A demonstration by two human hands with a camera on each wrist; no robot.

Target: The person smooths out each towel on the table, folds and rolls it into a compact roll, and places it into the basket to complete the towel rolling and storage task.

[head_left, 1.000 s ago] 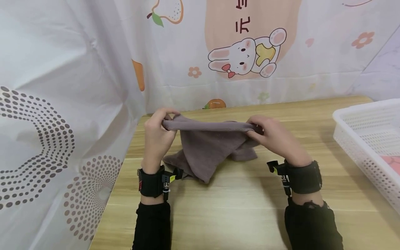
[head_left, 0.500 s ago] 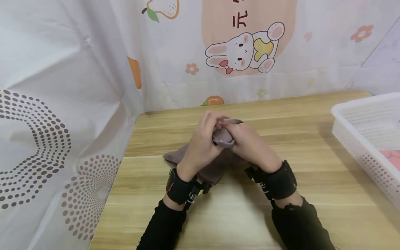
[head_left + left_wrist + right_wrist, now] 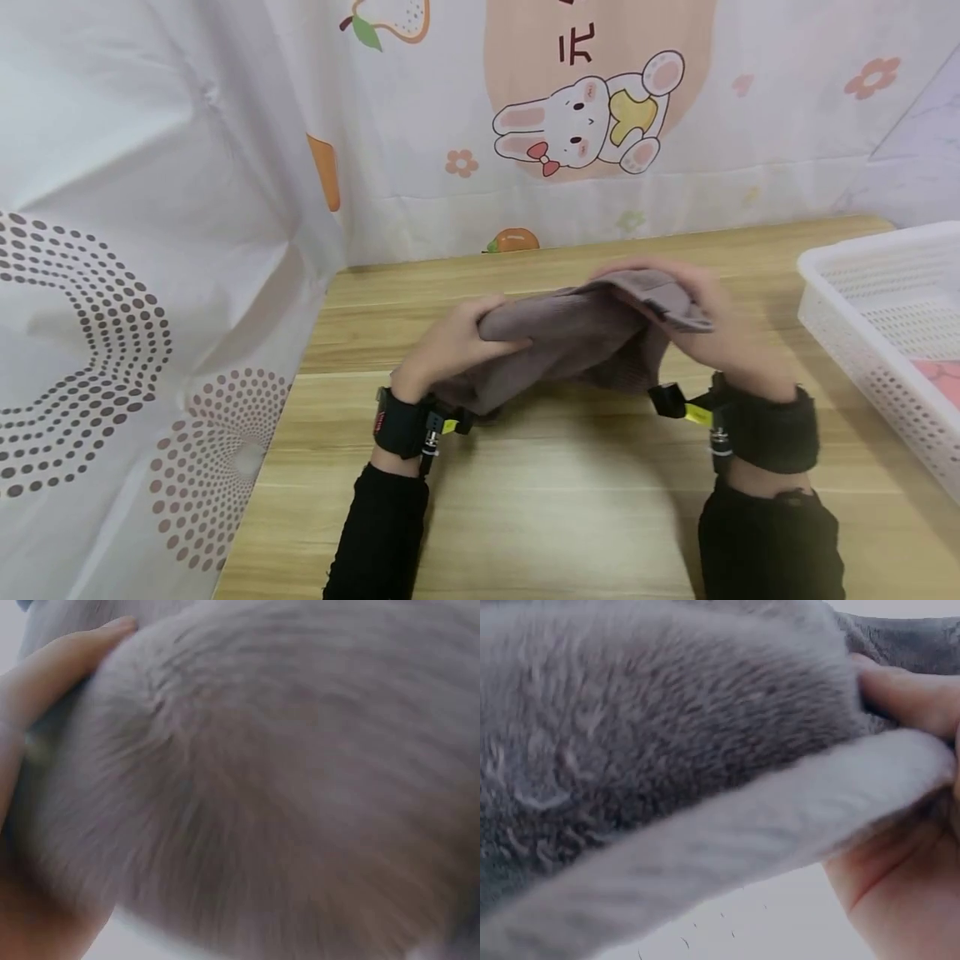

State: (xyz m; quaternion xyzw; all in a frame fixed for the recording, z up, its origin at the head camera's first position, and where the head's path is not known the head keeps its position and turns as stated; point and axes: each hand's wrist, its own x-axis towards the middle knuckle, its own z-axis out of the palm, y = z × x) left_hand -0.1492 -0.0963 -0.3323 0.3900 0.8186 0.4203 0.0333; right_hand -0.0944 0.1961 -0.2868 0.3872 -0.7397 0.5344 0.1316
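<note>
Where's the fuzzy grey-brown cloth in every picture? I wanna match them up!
Head: the fuzzy grey-brown cloth is near the middle, between the bare left hand and the bare right hand.
Left wrist: the cloth fills most of the picture.
Right wrist: the cloth stretches from the left edge across most of the picture.
Shared landmark: a hand gripping it, at the left in left wrist, right in right wrist.

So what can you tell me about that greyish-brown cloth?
The cloth is plain greyish-brown, with a short, fuzzy pile like towelling. It is bunched and folded between the left hand and right hand, which grip it over the wooden tabletop. Whether any of it touches the tabletop is unclear.
</note>
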